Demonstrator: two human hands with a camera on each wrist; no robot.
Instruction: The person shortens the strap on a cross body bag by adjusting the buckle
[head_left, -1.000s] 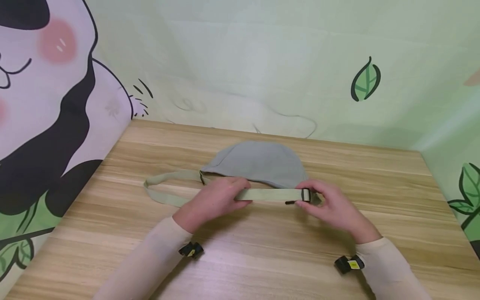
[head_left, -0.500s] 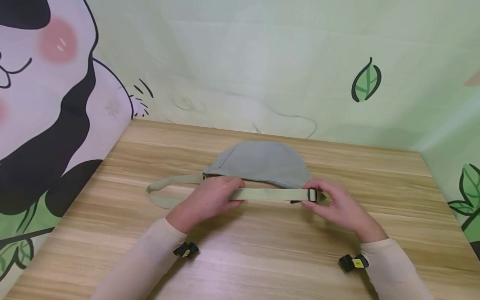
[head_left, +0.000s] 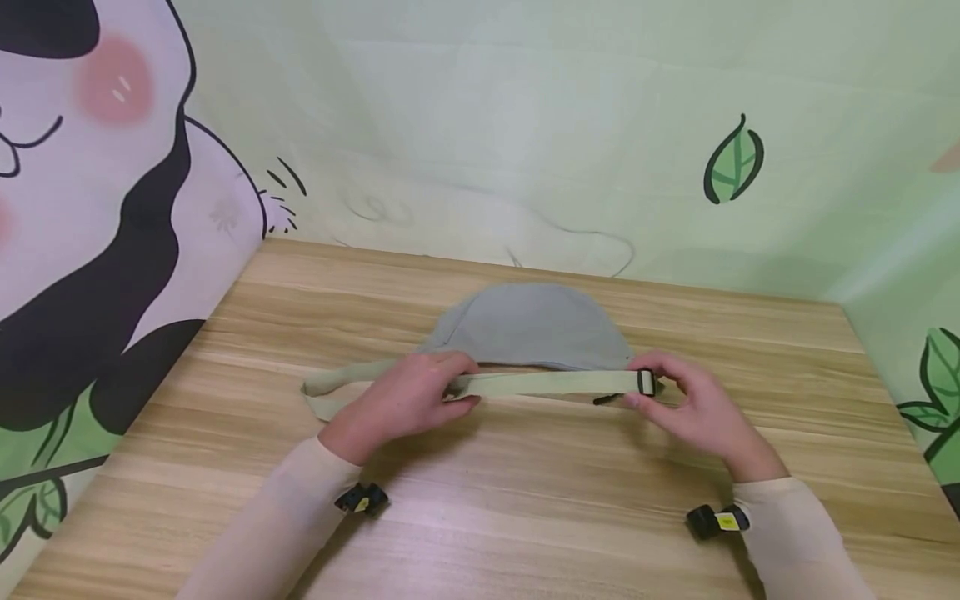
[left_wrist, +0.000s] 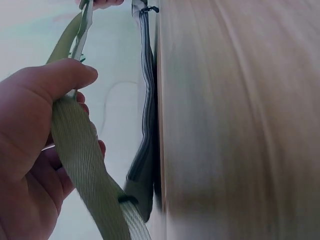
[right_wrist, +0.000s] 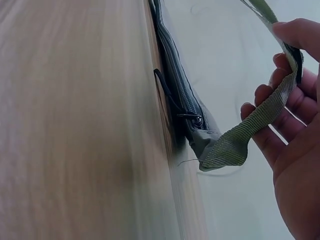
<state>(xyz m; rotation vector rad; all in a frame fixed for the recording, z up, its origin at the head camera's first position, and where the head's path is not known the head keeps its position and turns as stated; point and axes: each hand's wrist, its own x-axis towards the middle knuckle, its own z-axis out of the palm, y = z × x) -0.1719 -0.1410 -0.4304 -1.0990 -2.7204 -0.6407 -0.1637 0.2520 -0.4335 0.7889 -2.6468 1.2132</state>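
A grey waist bag [head_left: 536,325] lies flat on the table, its zipper [right_wrist: 180,75] along the near edge with a black pull tab. Its pale green webbing strap [head_left: 555,383] stretches between my hands in front of the bag. My left hand [head_left: 408,396] pinches the strap between thumb and fingers; in the left wrist view the webbing [left_wrist: 80,145] runs through the palm. My right hand [head_left: 690,408] pinches the strap at the black slider buckle [head_left: 646,382]. In the right wrist view the strap end [right_wrist: 230,147] bends down to the bag's corner.
The wood-grain table [head_left: 480,517] meets a pale green printed backdrop [head_left: 465,125] behind the bag. A panda print [head_left: 142,208] covers the left side wall. A strap loop [head_left: 318,392] lies to the left of my left hand.
My hands have moved apart, left hand to the left and right hand to the right with the buckle. The strap span between them is longer, and the bag has slid slightly right.
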